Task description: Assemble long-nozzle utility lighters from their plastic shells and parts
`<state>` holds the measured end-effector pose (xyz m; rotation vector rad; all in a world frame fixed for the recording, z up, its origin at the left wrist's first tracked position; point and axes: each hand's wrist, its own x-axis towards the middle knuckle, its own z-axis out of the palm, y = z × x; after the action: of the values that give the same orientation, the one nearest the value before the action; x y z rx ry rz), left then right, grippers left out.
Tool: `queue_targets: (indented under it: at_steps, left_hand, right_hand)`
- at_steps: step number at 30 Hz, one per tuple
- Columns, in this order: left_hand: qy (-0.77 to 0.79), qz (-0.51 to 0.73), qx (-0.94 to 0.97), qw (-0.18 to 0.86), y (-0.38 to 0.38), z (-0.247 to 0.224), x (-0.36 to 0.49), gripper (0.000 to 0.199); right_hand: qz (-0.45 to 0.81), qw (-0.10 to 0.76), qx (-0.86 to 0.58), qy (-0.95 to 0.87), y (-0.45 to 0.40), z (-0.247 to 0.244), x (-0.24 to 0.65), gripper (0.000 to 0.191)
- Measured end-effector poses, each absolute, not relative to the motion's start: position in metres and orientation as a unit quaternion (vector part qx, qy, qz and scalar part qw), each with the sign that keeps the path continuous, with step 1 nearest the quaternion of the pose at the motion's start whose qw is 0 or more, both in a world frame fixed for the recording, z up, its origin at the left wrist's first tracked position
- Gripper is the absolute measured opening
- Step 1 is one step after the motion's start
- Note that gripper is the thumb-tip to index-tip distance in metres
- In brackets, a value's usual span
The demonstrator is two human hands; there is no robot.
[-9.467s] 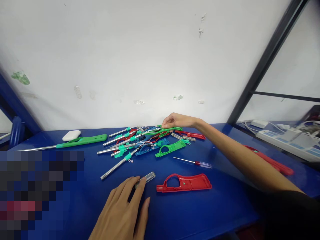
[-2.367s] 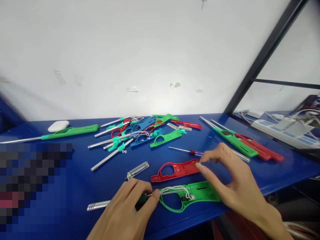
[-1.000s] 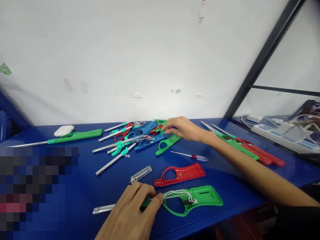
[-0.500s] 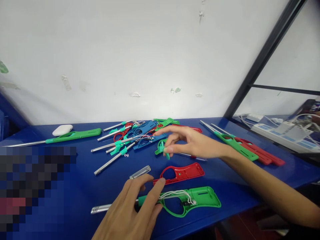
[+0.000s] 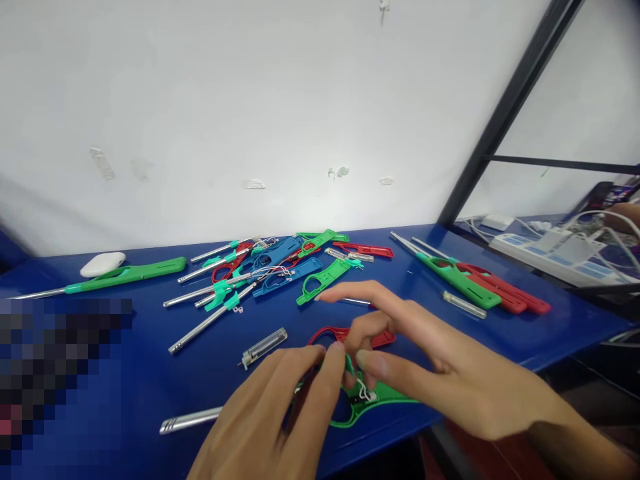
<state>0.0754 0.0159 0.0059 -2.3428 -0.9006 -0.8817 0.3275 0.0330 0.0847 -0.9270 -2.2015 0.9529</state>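
My left hand [image 5: 275, 408] lies over an opened green lighter casing [image 5: 393, 393], its fingers pressed round the front part. A metal tube [image 5: 190, 420] sticks out on the left of that hand, and white wires [image 5: 364, 390] show inside the casing. Between the fingertips of my right hand [image 5: 435, 373] is a small green plastic trigger [image 5: 349, 365], held at the casing's ring and partly hidden by fingers. Just behind lies a red casing half [image 5: 385, 339], partly covered by my right hand. A clear fuel tank [image 5: 265, 347] rests behind my left hand.
Metal tubes with green collars [image 5: 213, 333] and blue casing halves [image 5: 280, 252] are heaped at the back. Assembled lighters [image 5: 465, 283] lie right, near another fuel tank [image 5: 465, 305]. A green lighter [image 5: 145, 272] and white case [image 5: 103, 264] sit left. Power strips [image 5: 550, 260] stand far right.
My right hand has come down and nearer with the green trigger, from above the back parts to the green casing. My left hand stays on the casing. The view has shifted slightly.
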Motion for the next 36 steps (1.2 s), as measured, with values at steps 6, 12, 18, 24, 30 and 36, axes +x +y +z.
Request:
queue_targets:
  at_steps: [6,12,18,24,30,36]
  left_hand:
    - [-0.337,-0.331,-0.878,0.081,0.022,0.008,0.079,0.051]
    - [-0.367,-0.433,-0.822,-0.055,0.02,0.011,0.084,0.014]
    - [-0.34,-0.43,-0.835,-0.055,0.028,0.01,0.085,0.027]
    - [-0.314,-0.392,-0.865,-0.011,0.028,0.011,0.08,0.027]
    - [-0.315,-0.354,-0.88,-0.02,0.027,-0.001,0.071,0.017]
    - [-0.298,-0.336,-0.893,0.015,0.025,-0.008,0.069,0.043]
  right_hand:
    - [0.107,0.346,-0.468,-0.806,0.004,0.052,0.346,0.018]
    - [0.116,0.323,-0.45,-0.825,0.001,0.028,0.35,0.007]
    - [0.108,0.336,-0.424,-0.834,0.006,0.011,0.341,0.011]
    - [0.092,0.404,-0.364,-0.834,0.009,0.002,0.341,0.009]
    - [0.063,0.421,-0.348,-0.835,0.008,-0.004,0.339,0.009]
    - [0.068,0.414,-0.344,-0.84,0.008,-0.002,0.339,0.008]
